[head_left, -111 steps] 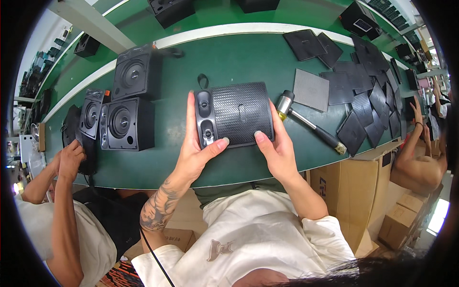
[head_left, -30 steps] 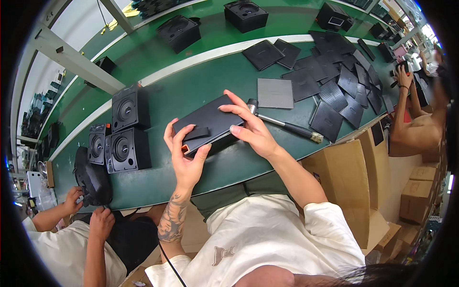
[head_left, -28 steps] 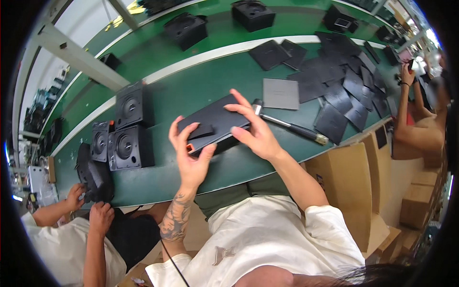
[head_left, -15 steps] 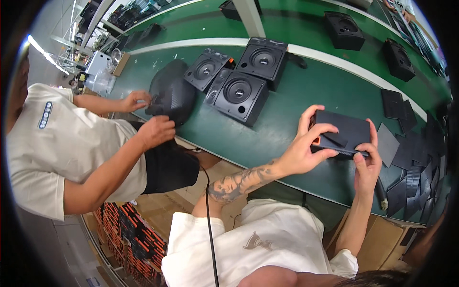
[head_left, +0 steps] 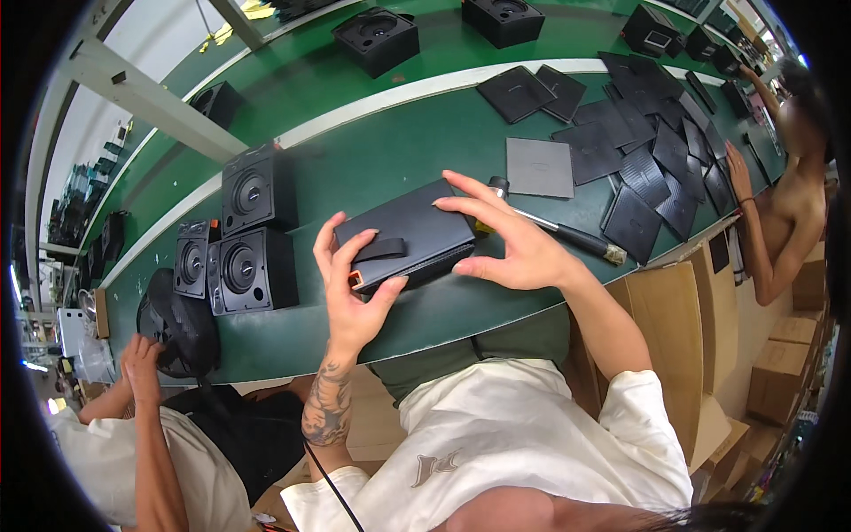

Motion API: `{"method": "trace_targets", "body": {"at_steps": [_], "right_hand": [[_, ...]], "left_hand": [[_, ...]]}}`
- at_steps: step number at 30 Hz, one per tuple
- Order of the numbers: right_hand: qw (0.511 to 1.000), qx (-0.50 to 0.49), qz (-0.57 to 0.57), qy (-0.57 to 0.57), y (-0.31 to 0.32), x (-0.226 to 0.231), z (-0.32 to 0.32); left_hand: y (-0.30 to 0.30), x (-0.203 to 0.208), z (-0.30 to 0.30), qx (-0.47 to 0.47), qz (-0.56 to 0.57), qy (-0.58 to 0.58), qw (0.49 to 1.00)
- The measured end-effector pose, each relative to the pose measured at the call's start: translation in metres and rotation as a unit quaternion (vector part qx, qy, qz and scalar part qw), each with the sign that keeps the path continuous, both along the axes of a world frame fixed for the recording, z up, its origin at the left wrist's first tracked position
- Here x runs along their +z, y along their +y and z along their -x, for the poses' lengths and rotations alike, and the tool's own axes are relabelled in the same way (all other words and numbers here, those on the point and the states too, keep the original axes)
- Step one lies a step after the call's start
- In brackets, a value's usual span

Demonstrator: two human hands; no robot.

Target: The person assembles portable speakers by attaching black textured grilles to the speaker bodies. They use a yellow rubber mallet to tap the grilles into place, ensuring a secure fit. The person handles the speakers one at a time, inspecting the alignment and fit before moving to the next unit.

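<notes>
A black speaker box (head_left: 412, 217) is tilted above the green bench, its broad face up. A short black strap (head_left: 383, 249) stands out from that face, and a bit of orange (head_left: 356, 280) shows at the left end. My left hand (head_left: 355, 288) grips this left end, fingers over the top and thumb at the near edge. At the right end my right hand (head_left: 519, 244) has its fingertips on the top and its thumb against the near side. Just beyond that hand lies a hammer-like tool (head_left: 576, 235) with a black handle, its head partly hidden.
Dark panels (head_left: 629, 146) lie overlapped on the right, beside a grey panel (head_left: 539, 167). Several speakers (head_left: 253, 270) stand on the left. There a co-worker's hands (head_left: 140, 359) touch a black bag-like thing (head_left: 182, 319). Another person (head_left: 780, 195) works far right. More speakers (head_left: 377, 40) line the far strip.
The view has swung to the right, bringing the panels and another person into fuller sight. Both my hands still hold the box; my right fingers now lie farther over its top.
</notes>
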State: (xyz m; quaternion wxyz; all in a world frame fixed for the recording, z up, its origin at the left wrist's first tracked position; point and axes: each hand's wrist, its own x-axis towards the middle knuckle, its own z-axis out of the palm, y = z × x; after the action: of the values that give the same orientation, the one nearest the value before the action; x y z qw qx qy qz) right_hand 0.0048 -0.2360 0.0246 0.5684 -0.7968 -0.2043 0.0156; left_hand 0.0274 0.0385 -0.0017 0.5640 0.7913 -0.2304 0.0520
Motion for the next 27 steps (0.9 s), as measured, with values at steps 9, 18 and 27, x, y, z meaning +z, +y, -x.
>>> {"method": "trace_targets", "body": {"at_steps": [9, 18, 27], "right_hand": [[0.967, -0.107, -0.230, 0.034, 0.046, -0.035, 0.007], [0.968, -0.081, -0.236, 0.014, 0.036, -0.037, 0.007], [0.981, -0.079, -0.176, 0.012, 0.029, -0.034, -0.003]], "left_hand": [[-0.019, 0.011, 0.007, 0.019, 0.049, -0.006, 0.999], [-0.017, 0.018, 0.012, 0.002, 0.043, 0.056, 0.997], [-0.008, 0.016, -0.004, -0.011, -0.011, 0.002, 1.000]]}}
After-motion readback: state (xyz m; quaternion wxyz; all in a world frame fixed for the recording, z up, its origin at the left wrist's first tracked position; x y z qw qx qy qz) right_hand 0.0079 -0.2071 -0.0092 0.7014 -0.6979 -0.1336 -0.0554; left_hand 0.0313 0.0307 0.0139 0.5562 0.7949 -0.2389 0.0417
